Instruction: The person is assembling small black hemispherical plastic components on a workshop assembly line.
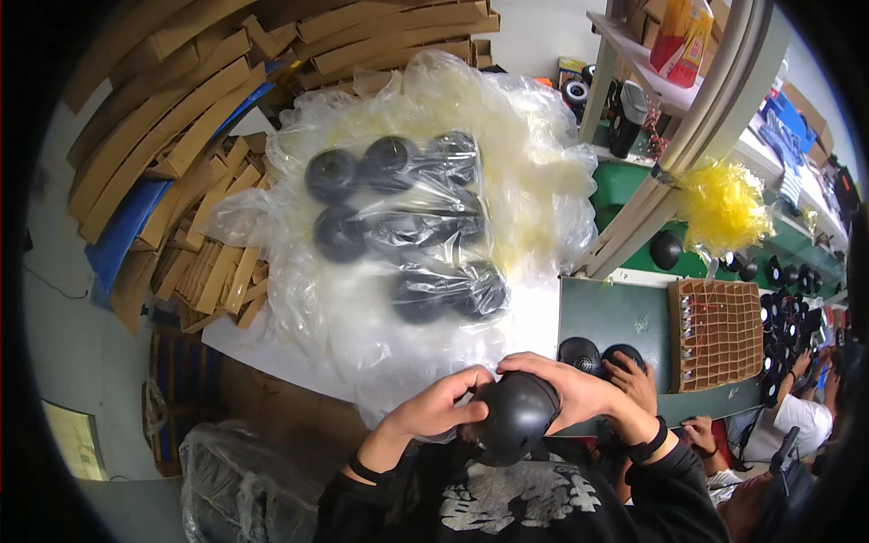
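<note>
A round black plastic housing (514,423) with a seam around it is held between my two hands, close in front of my chest. My left hand (439,404) grips its left side, thumb and fingers bent against it. My right hand (579,391) wraps over its top and right side. Beyond my hands, several similar black domes (391,165) lie in rows under clear plastic film (534,181) on a white table (303,360). The underside of the held housing is hidden from me.
On the green bench (615,312) at right, a co-worker's hand (636,385) rests on a black dome beside a perforated one (579,353). A brown divided cardboard tray (720,335) stands there. Yellow strapping (727,206) hangs from a post. Cardboard pieces (213,262) are stacked at left.
</note>
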